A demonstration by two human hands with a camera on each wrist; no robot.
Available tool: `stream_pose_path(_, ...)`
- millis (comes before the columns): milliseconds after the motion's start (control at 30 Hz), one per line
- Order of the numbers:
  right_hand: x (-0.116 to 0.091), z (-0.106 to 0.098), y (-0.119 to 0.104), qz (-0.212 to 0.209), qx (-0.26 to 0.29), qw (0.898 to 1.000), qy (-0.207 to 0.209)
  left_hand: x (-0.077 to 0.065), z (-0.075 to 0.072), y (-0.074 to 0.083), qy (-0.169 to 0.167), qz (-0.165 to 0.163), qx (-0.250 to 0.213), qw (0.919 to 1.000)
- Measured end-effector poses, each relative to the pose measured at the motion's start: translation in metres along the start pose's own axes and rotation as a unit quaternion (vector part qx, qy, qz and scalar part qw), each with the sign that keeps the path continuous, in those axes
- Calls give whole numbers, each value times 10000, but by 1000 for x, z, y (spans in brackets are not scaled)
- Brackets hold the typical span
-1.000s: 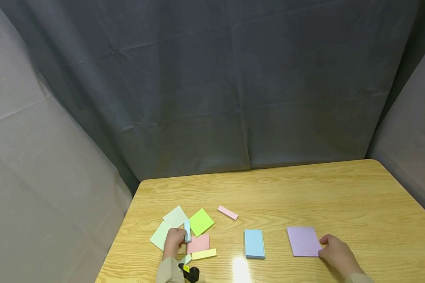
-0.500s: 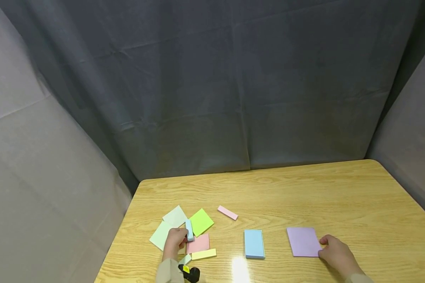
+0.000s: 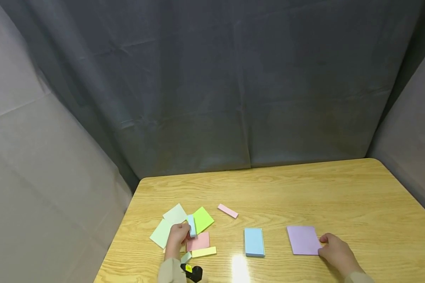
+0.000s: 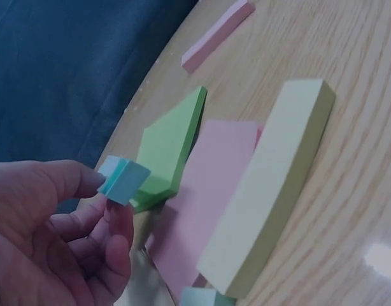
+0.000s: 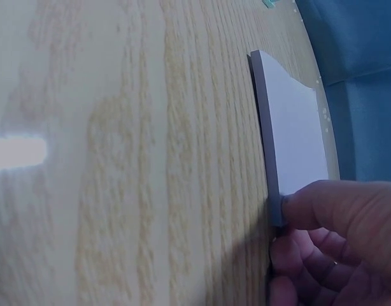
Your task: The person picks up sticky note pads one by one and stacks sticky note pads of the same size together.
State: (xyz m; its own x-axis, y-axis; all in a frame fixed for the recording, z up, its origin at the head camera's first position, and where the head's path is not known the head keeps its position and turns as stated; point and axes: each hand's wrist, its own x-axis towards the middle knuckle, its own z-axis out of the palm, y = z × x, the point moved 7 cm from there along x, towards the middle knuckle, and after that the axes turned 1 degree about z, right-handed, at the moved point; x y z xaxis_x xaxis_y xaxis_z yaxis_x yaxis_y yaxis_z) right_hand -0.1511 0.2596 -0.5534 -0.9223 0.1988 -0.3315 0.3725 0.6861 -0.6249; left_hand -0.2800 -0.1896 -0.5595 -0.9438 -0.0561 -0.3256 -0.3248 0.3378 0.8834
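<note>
My left hand (image 3: 178, 236) pinches a narrow light-blue sticky note pad (image 3: 192, 226) between thumb and fingers. In the left wrist view that small pad (image 4: 127, 182) is held end-on, over the edge of a green sticky note pad (image 4: 167, 150). Below it lie a pink square pad (image 3: 198, 241) and a long yellow pad (image 3: 204, 252). On the right, my right hand (image 3: 337, 253) grips the near right corner of a purple square sticky note pad (image 3: 303, 240). The right wrist view has the thumb on top of this pad (image 5: 294, 127), with the other fingers curled beside its edge.
Two pale green pads (image 3: 161, 234) lie left of the green one, partly behind my left hand. A thin pink pad (image 3: 228, 211) lies farther back. Between the hands is a blue rectangular stack (image 3: 254, 241) on the wooden table (image 3: 287, 196). A grey curtain (image 3: 198, 98) hangs behind.
My left hand has moved slightly right and away from me with the narrow light-blue pad, which now overlaps the green pad's left side. The right hand stays on the purple pad.
</note>
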Motion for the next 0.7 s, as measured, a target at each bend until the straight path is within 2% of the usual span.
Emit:
stream_pose_path(167,0,1,1,23,31,10000,-25,-6,5,14,-13,234,-80,9997)
stream_pose_path(267,0,0,1,5,28,10000,18,-9,9,22,-2,237,-115,9997)
stream_pose_path(533,1,0,2,90,11,9999,48,-18,23,37,-207,371,98,9990)
stream_pose_path(700,2,1,2,110,15,9999,-2,-24,31,45,-241,602,336,9973)
